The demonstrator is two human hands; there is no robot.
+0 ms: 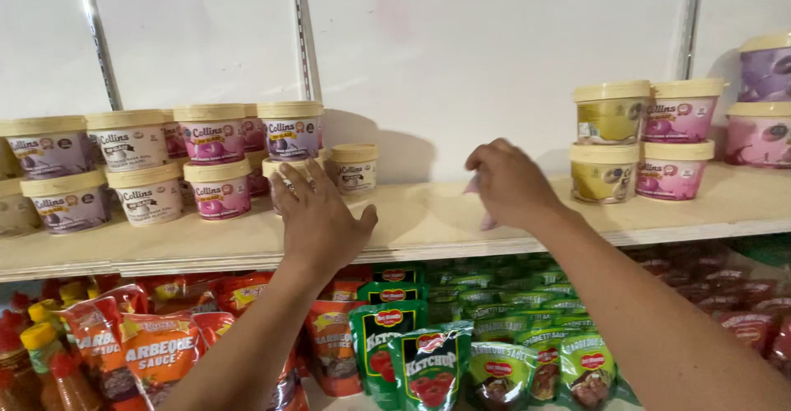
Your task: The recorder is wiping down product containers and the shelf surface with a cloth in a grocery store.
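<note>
My left hand (317, 221) reaches onto the wooden shelf (428, 221). Its fingers lie spread against a small cream-lidded tub (283, 169) at the right end of a group of tubs, with the thumb held apart to the right. Most of that tub is hidden behind the hand. My right hand (511, 184) hovers over the bare middle of the shelf, its fingers curled around a thin pale pink piece, perhaps a cloth (486, 222), which shows only at the hand's edges. A single cream-lidded tub (354, 168) stands between the two hands.
Stacked cream-lidded tubs with purple, pink and white labels (148, 164) fill the shelf's left. Yellow and pink tubs (643, 143) are stacked at the right, with larger purple ones (762, 98) beyond. Below hang red, green and orange sauce pouches (428, 361) and bottles (41, 353).
</note>
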